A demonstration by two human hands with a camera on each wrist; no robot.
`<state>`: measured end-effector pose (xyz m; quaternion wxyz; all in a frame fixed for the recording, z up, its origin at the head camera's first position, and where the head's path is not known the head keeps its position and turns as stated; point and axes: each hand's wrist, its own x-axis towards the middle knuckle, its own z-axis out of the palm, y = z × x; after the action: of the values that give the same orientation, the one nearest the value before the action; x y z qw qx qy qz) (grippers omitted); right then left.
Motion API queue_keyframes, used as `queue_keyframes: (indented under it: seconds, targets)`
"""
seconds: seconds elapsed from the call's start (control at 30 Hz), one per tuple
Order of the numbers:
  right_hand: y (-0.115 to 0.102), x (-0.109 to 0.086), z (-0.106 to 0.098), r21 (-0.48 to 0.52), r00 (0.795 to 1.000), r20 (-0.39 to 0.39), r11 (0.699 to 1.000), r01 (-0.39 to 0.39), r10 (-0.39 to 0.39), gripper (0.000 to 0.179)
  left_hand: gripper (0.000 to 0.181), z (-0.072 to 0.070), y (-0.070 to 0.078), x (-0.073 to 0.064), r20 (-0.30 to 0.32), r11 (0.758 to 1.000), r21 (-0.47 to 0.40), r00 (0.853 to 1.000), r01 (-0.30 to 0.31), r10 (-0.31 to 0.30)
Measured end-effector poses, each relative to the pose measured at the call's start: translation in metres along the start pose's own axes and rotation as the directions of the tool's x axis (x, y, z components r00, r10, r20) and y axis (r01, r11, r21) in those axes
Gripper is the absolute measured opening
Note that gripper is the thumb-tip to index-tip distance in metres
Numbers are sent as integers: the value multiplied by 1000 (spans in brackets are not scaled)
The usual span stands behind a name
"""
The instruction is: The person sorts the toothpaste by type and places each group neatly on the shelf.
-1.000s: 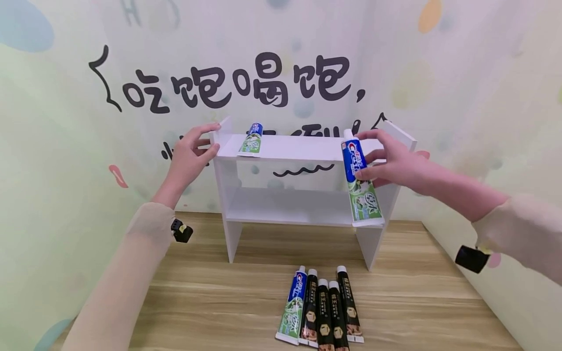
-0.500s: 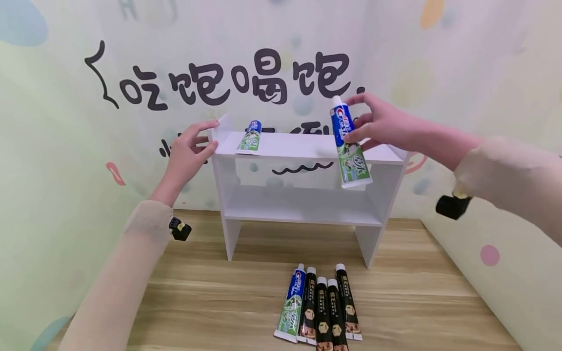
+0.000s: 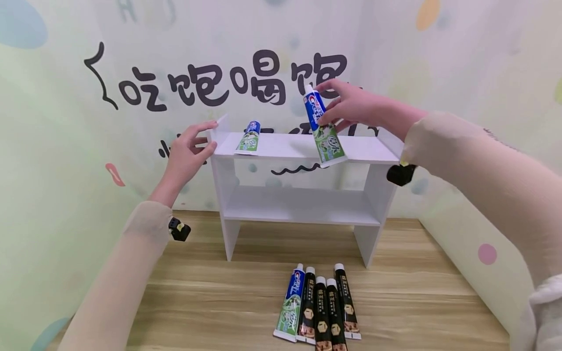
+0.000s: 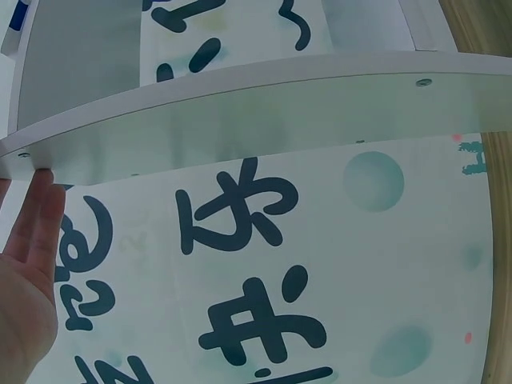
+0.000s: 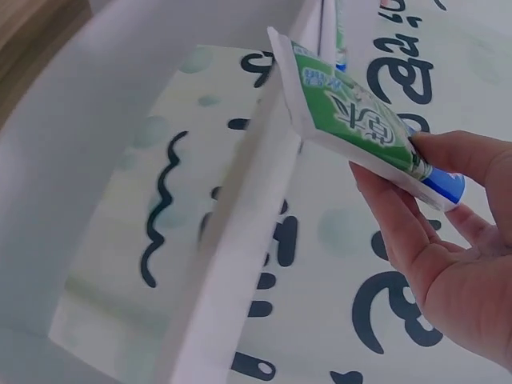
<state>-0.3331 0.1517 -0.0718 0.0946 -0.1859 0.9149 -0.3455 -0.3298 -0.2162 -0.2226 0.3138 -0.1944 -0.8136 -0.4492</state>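
Note:
My right hand (image 3: 347, 105) pinches a blue and green Crest toothpaste tube (image 3: 325, 129) between thumb and fingers. It holds the tube tilted, cap up, above the top board of the white shelf (image 3: 303, 204). In the right wrist view the tube's flat crimped end (image 5: 292, 88) points away from the hand, toward the shelf edge. A second toothpaste tube of the same kind (image 3: 249, 138) lies on the top board at the left. My left hand (image 3: 186, 151) touches the shelf's left side panel near its top; in the left wrist view, extended fingers (image 4: 42, 216) meet the panel's outer face.
On the wooden table (image 3: 197, 302) before the shelf lie another blue and green toothpaste tube (image 3: 291, 304) and several black toothpaste tubes (image 3: 322, 312), side by side. A patterned wall (image 3: 439, 97) with large black lettering stands behind the shelf.
My right hand has risen and moved left with the toothpaste tube, from the shelf's right front to above its top board. The left hand has stayed at the side panel.

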Motion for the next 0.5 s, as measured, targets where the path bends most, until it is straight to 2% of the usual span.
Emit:
queue_keyframes:
  seconds: [0.23,0.5]
  targets:
    - [-16,21,-7,45,1000,-23,999,-16,17,82,44,-2,1,-1,1,1000,7,1000,-2,2]
    - [-25,40,2,163,991,-94,984,-75,92,80,42,0,0,-1,-2,1000,1,1000,-12,12]
